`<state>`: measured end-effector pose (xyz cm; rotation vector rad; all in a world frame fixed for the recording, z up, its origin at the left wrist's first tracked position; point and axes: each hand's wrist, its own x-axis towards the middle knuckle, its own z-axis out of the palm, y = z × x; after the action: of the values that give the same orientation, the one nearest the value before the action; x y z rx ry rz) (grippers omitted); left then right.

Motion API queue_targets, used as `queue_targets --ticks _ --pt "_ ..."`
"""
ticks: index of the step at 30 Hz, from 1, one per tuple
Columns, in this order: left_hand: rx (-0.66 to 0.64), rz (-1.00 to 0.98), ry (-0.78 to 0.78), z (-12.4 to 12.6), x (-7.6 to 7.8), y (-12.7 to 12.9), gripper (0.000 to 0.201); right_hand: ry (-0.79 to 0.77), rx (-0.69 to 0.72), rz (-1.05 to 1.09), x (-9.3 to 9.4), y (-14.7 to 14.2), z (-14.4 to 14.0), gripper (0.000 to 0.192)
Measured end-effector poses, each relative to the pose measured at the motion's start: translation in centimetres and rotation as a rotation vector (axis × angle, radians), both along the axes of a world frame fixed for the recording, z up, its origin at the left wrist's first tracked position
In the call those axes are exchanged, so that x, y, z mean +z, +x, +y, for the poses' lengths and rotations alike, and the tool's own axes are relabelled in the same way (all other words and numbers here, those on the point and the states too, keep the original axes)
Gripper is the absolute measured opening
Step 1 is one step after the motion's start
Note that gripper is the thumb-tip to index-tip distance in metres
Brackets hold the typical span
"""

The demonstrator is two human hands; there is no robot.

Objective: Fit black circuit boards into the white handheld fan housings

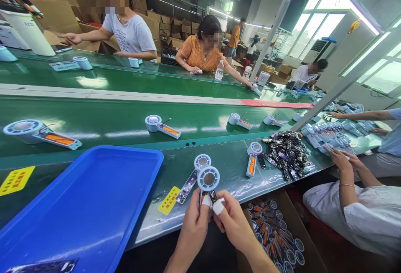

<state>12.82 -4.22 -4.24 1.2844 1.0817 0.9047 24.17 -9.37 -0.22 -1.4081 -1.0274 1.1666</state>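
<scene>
My left hand (193,225) is wrapped around the handle of a light blue handheld fan (209,178), its round head tilted up above my fingers. My right hand (234,223) pinches a small dark circuit board (213,196) against the top of that handle. White coverings sit on both thumbs. Part of an orange piece shows inside the handle; the rest is hidden by my fingers. Just behind lies a second fan (202,161) with a long circuit board (187,187) beside it, near a yellow label (169,200) on the bench.
A large blue tray (94,198) stands at left, with a dark board at its near end. Several open fans ride the green belt (109,116). Right of me are a heap of circuit boards (286,152), a fan-filled box (305,227) below and a co-worker's hands (341,160).
</scene>
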Motion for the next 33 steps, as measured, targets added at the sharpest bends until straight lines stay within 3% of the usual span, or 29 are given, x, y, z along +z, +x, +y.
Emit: queue_targets --ticks 5,11,15,19,23,27,33 --pt "0.021 0.122 -0.106 0.5 0.6 0.2 0.047 0.159 -0.113 -0.375 -1.0 -0.7 -2.3 0.044" --pt "-0.031 0.006 -0.181 0.0 2.0 0.8 0.051 0.267 -0.207 -0.699 -1.6 -0.7 -2.0 0.05" --pt "-0.046 -0.021 -0.091 -0.6 2.1 1.7 0.055 0.19 -0.175 -0.996 -1.4 -1.3 -1.8 0.06" --pt "-0.034 -0.019 -0.118 -0.5 1.7 2.0 0.054 0.074 -0.051 -1.22 -1.3 -1.4 -2.1 0.071" --pt "-0.048 -0.047 -0.12 -0.2 0.7 1.9 0.05 0.158 -0.031 -1.298 -1.0 -0.8 -2.1 0.078" --pt "0.025 -0.052 -0.188 -0.3 -0.3 2.4 0.047 0.299 -0.096 -1.278 -1.8 -0.5 -1.7 0.077" --pt "-0.088 -0.031 -0.088 -0.1 0.0 3.2 0.051 0.208 -0.249 -1.293 -4.1 -0.9 -1.2 0.077"
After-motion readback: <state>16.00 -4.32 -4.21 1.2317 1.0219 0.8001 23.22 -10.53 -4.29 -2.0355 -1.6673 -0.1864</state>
